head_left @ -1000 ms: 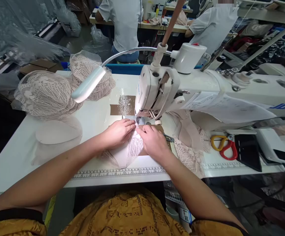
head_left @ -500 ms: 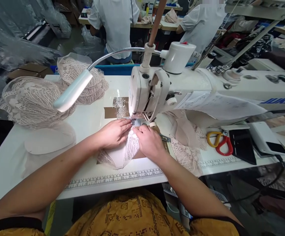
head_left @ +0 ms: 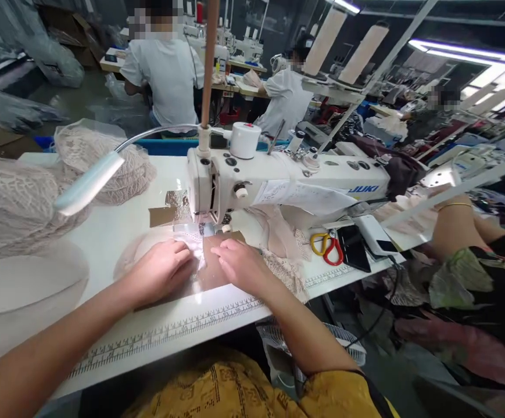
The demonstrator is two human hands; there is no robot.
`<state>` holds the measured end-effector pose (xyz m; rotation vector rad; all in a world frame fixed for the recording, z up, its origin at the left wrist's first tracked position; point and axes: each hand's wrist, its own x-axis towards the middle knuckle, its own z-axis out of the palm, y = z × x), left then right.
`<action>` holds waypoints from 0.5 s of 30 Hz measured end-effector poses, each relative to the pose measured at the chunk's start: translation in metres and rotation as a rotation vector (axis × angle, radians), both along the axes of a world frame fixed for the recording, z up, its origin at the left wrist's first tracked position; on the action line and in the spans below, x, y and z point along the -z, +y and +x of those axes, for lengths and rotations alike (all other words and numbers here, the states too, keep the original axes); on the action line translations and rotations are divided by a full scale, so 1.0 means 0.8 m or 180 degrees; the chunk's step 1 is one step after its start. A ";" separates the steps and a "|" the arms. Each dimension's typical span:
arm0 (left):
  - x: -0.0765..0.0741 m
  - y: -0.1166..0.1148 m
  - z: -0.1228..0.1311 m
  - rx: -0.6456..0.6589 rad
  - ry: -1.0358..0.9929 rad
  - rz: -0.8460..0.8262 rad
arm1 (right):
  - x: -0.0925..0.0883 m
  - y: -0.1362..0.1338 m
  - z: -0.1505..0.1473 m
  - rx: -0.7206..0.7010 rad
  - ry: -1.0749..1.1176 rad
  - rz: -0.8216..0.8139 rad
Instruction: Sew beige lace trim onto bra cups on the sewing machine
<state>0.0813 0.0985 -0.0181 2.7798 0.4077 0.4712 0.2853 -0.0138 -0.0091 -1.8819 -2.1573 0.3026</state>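
A pale lace fabric piece (head_left: 196, 244) lies under the needle area of the white sewing machine (head_left: 243, 174), with its sheer part spread to the left. My left hand (head_left: 165, 268) is on this piece, fingers bent together over its edge, the fingertips partly hidden. To the right of the lace, my right hand (head_left: 240, 266) rests over the brown bed plate (head_left: 211, 273), its fingers loosely bent and apart from the lace. More beige lace fabric (head_left: 285, 267) is bunched just beyond my right hand.
Lace stacks (head_left: 108, 168) and a sheer cup-shaped piece (head_left: 21, 284) lie left, below a lamp (head_left: 89, 183). Right are red-and-yellow scissors (head_left: 333, 249), a dark phone-like slab (head_left: 353, 248) and a white device (head_left: 376, 235). A measuring tape (head_left: 178, 325) lines the front edge. Co-workers sit beyond.
The view has swung right and up. My right hand has come away from the lace. The lace piece has turned, its sheer part now left under my left hand, baring more brown plate.
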 end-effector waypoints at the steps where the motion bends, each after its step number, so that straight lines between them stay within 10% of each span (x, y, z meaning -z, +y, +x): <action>1: 0.002 -0.002 0.000 -0.0041 0.0117 0.0070 | 0.000 -0.004 0.001 -0.0018 0.0052 -0.0011; 15: 0.011 0.005 -0.010 -0.0120 0.0015 -0.0537 | 0.026 -0.012 -0.028 -0.0422 -0.0326 0.0157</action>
